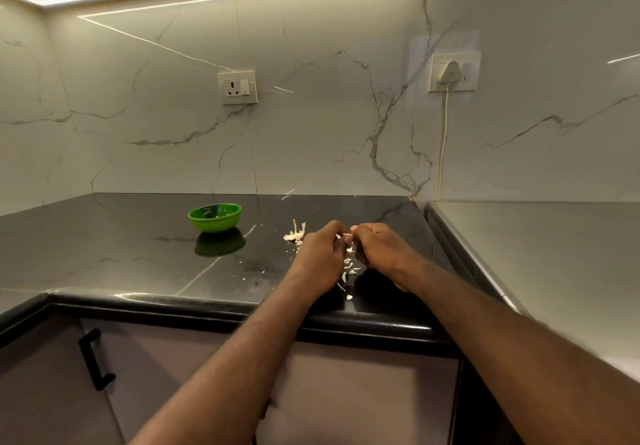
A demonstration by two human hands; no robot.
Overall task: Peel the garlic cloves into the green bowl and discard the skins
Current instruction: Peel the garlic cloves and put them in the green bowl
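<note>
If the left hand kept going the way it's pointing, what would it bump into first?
Probably the right hand: the left hand points forward and rightward, and both seem to pinch a garlic clove between their fingertips, so they nearly touch. Depth is hard to judge.

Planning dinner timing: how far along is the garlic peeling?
Done: some peeling, judging by loose skins on the counter. In hand: the left hand and right hand pinch what looks like a garlic clove between them. Left: binning the skins; what the green bowl holds is unclear.
</note>
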